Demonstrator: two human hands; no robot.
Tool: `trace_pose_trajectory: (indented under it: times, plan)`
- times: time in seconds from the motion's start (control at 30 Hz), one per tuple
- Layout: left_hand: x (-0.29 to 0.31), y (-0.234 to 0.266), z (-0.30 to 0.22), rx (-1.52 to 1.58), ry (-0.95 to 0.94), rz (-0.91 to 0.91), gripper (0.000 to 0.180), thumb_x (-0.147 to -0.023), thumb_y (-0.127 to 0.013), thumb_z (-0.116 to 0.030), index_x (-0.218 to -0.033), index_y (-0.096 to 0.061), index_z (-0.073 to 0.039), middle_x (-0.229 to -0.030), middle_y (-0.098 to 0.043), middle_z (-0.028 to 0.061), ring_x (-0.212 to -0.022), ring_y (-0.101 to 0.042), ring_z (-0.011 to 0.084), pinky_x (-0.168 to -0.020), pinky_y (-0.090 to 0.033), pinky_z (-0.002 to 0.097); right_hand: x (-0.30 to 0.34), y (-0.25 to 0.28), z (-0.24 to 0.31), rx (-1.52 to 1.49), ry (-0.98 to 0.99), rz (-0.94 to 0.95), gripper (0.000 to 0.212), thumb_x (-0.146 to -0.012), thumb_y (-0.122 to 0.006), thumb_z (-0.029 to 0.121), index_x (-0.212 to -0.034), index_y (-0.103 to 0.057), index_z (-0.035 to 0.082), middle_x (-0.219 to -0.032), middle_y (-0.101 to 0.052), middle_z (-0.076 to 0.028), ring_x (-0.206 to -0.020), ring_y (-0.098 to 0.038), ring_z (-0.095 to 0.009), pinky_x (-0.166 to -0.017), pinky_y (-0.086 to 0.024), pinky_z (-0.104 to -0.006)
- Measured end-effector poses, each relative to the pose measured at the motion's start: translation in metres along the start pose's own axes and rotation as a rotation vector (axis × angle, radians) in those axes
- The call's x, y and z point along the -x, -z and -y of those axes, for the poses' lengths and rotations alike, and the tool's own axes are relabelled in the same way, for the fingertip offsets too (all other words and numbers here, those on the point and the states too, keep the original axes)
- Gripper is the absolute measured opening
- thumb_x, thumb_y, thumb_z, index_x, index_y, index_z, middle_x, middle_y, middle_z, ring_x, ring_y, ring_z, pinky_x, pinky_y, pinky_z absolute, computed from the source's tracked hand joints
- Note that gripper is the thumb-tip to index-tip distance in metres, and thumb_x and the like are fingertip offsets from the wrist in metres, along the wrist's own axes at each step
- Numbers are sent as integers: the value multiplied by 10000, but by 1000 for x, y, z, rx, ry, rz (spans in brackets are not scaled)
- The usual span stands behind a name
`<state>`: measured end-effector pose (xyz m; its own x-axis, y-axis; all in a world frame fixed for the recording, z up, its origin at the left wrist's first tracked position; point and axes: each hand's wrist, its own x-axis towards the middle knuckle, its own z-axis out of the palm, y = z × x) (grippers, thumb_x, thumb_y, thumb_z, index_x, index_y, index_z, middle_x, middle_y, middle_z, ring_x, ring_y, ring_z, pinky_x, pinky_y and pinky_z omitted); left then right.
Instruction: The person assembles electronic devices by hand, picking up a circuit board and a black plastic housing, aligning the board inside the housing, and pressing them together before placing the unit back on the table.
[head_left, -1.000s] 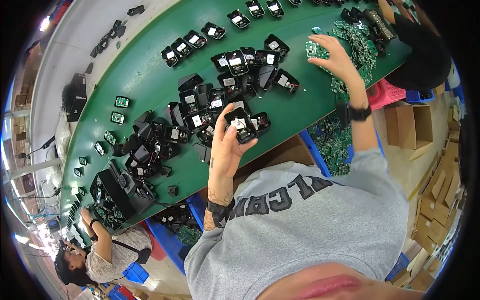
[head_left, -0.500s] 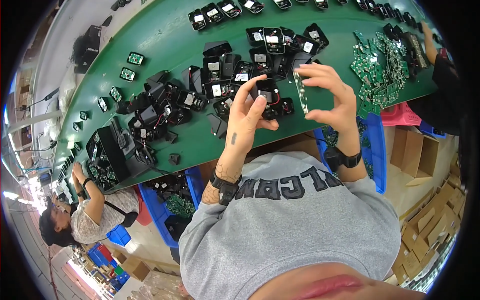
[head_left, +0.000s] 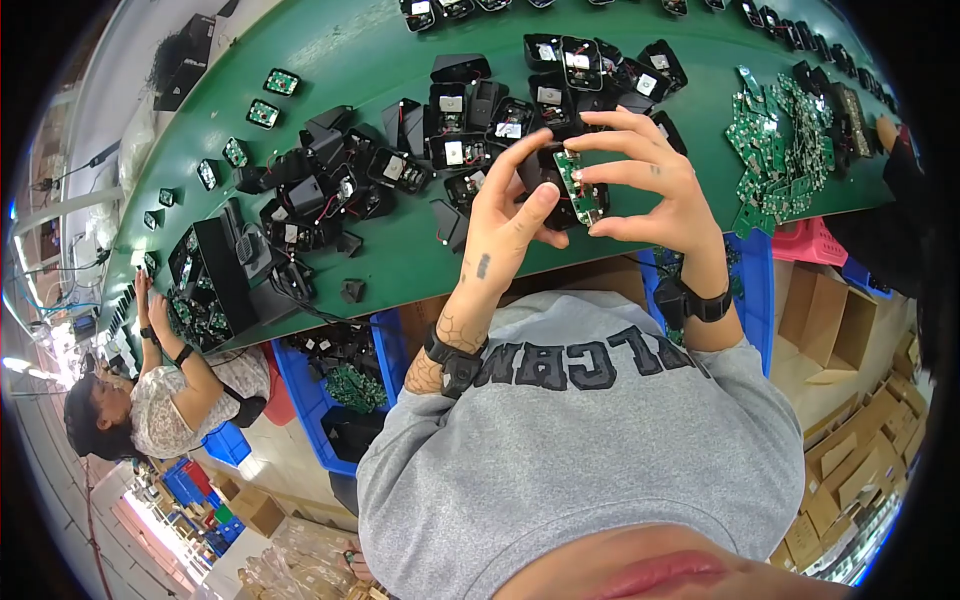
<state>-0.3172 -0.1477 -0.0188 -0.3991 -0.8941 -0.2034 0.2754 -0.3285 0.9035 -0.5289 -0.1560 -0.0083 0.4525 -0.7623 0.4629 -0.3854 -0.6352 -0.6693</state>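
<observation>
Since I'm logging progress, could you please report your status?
Left hand gripping black casing. Right hand pinching green circuit board, overlapping the casing in view; contact unclear. Nothing visibly between them.

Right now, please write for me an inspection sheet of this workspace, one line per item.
Surface: green table, crowded along its middle.
Things in hand: black housing and green circuit board, held close together; contact cannot be told.
Clutter: pile of black housings ahead and leftward; heap of loose boards at right.
Hands: left hand grips the housing; right hand holds the board between thumb and fingers.
Cables: black cables beside an open black box, at left.
Surroundings: blue bin by the near table edge; cardboard box at right; co-worker at left.
</observation>
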Motion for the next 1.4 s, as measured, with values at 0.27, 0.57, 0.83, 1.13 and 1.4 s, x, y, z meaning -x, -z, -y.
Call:
trace_pose_trajectory:
  times: [0.27, 0.57, 0.83, 1.13, 1.4]
  plan:
    - [0, 2, 5, 308, 98, 81, 634, -933, -589, -129, -1477, -263, -124, -1182, -562, 121, -1020, -607, 186, -749, -536, 303, -2, -11, 14, 155, -7, -32, 434, -615, -820, 218, -1015, -690, 112, -1307, -568, -95, -1301, -438, -345, -1085, -311, -518]
    - [7, -4, 10, 69, 14, 253, 762, -895, -523, 32, -1526, -141, -156, -1177, -551, 109, -757, -544, 113, -661, -490, 267, 5, -30, 25, -721, -574, -337, 483, -799, -681, 8, -1266, -560, -4, -1292, -561, -164, -1163, -562, -212, -937, -475, -330]
    - [10, -14, 12, -328, -94, 102, 618, -861, -424, 135, -1409, -307, -125, -1092, -575, 73, -715, -551, 81, -616, -437, 219, 9, -51, 22, -783, -683, -356, 414, -837, -675, 6, -1239, -577, -5, -1077, -653, -68, -856, -623, -78, -641, -498, -182]
    - [-1, -8, 15, -220, -121, -86, 598, -861, -614, 18, -1360, -315, -119, -918, -642, 62, -623, -562, 55, -511, -454, 204, 12, -35, 29, 186, -8, -376, 365, -705, -768, 92, -1060, -691, 48, -1097, -665, -86, -1114, -568, -287, -1031, -385, -502]
    - [-6, -10, 5, 22, 21, -40, 653, -842, -670, 10, -1380, -325, -127, -909, -647, 59, -571, -521, 48, -475, -400, 196, 15, -53, 11, 3, -138, -535, 142, -801, -683, 10, -941, -709, 11, -871, -710, -66, -1048, -597, -263, -1027, -393, -496]
